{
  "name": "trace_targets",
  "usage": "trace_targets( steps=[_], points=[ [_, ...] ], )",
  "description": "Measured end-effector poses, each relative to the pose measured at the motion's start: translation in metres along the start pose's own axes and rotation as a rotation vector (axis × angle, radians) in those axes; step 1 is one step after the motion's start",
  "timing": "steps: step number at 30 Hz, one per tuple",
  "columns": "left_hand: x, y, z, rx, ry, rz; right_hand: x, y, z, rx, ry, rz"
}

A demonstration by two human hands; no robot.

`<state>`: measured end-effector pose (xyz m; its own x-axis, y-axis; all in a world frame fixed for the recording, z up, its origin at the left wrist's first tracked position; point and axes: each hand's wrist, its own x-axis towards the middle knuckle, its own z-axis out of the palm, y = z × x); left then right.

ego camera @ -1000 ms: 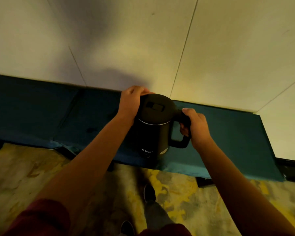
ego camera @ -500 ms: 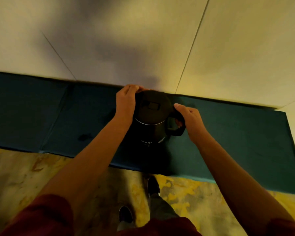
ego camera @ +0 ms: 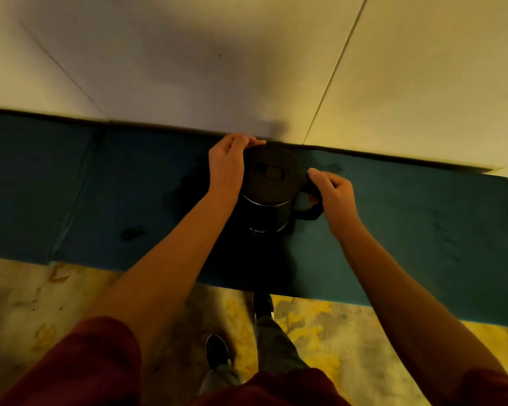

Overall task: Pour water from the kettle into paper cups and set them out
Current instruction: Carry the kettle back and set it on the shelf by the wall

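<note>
While both hands are on it, the kettle (ego camera: 266, 197) stands upright on the teal worktop (ego camera: 423, 230), close to the wall (ego camera: 188, 68) at the back edge. The left hand (ego camera: 228, 165) cups the far left side of the body, fingers curled round toward the lid rim; it looks like a steadying hold, to keep the pot from turning or sliding. The right hand (ego camera: 333, 197) is closed round the handle (ego camera: 308, 212), thumb lying along its top, which is the natural grip for lifting and tipping. The lid (ego camera: 269, 174) is shut, its catch facing up.

No paper cups show anywhere in view, and no water is being poured. My reading is that the task is at its very start: the kettle is being taken up or settled, and cups must be found before any pour. A dark patch (ego camera: 132, 231) on the worktop to the left may be a wet spot, though I cannot be sure.
</note>
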<state>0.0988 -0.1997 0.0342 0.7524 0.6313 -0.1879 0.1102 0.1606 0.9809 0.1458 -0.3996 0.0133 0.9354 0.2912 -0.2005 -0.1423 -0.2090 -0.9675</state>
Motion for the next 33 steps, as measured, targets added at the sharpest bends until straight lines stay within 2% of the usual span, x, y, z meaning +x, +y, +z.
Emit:
trace_targets(
  steps=[14,22,25,33],
  points=[
    [0.008,-0.009,0.029,0.12,-0.072,0.064,0.014,0.015,-0.028,-0.06,-0.036,0.051],
    [-0.008,-0.019,0.019,0.229,-0.023,0.121,0.017,0.027,-0.034,-0.099,-0.108,0.002],
    [-0.014,-0.029,0.002,0.226,0.002,0.078,0.013,0.03,-0.026,-0.187,-0.159,-0.03],
    [-0.021,-0.028,0.002,0.297,-0.03,0.076,0.004,0.04,-0.024,-0.169,-0.107,-0.016]
  ],
)
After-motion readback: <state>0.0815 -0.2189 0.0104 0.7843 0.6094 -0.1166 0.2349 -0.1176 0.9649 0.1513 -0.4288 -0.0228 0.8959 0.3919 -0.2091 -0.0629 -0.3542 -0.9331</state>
